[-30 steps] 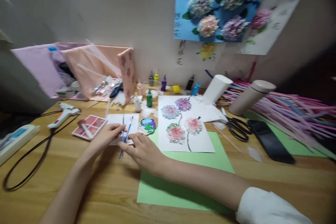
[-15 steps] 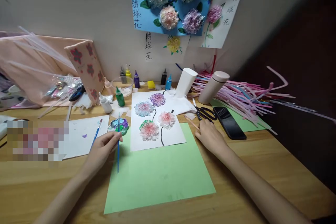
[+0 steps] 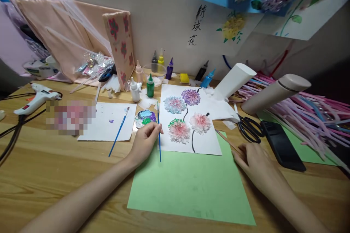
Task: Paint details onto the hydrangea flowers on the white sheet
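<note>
My left hand (image 3: pixel 146 140) pinches a thin blue paintbrush (image 3: pixel 159 145), held upright with its bristles up, at the left edge of a white sheet (image 3: pixel 202 143). Several crinkled paper flowers are on that sheet: a purple one (image 3: pixel 190 97), a light blue one (image 3: pixel 174 105), a pink one (image 3: pixel 200 122) and a pink one with green dabs (image 3: pixel 179 131), with dark painted stems. Just left of the sheet lies a paint palette (image 3: pixel 139 122) with green, blue and purple paint. My right hand (image 3: pixel 255 160) is closed round the near end of a thin wooden stick (image 3: pixel 225 139), right of the sheet.
Green paper (image 3: pixel 188 185) lies under the sheet. Black scissors (image 3: pixel 250 129), a phone (image 3: pixel 283 145), a tilted tumbler (image 3: pixel 276 93) and pipe cleaners (image 3: pixel 308 113) sit right. Left are another paintbrush (image 3: pixel 119 133), a glue gun (image 3: pixel 37 98) and paint bottles (image 3: pixel 150 86).
The view has swung left and down, so everything sits further right or lower. Both hands keep their hold, the left on the paintbrush, the right on the stick. The glue gun has come fully into view.
</note>
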